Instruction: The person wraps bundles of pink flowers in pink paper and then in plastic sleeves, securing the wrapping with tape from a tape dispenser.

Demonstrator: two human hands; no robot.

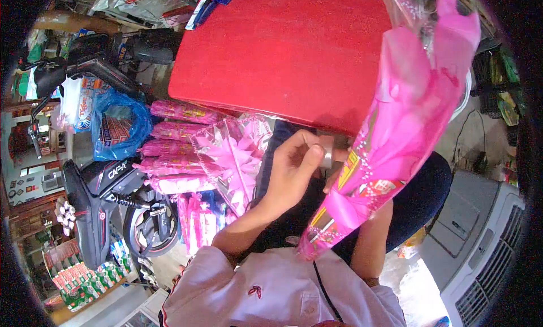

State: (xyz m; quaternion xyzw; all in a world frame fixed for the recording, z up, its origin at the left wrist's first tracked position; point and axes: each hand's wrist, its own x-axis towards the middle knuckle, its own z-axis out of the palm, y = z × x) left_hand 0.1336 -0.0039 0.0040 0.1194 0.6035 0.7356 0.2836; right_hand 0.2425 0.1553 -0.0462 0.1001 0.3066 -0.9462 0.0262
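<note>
In the head view, a large pink-wrapped bouquet slants from the upper right down to my chest. Yellow and red packaging shows through its lower wrap. My left hand is just left of it, thumb and fingers closed on a roll of clear tape. Behind the bouquet, my right hand is mostly hidden; a few fingertips show at the wrap's left edge, and the right forearm passes beneath it. Left of my left hand lies a pink bow-like flower piece in clear wrap.
A red table stands in front of me. At left are stacked pink wrapped bundles, a blue plastic bag and a black two-wheeler. A grey appliance with a vent grille stands at right.
</note>
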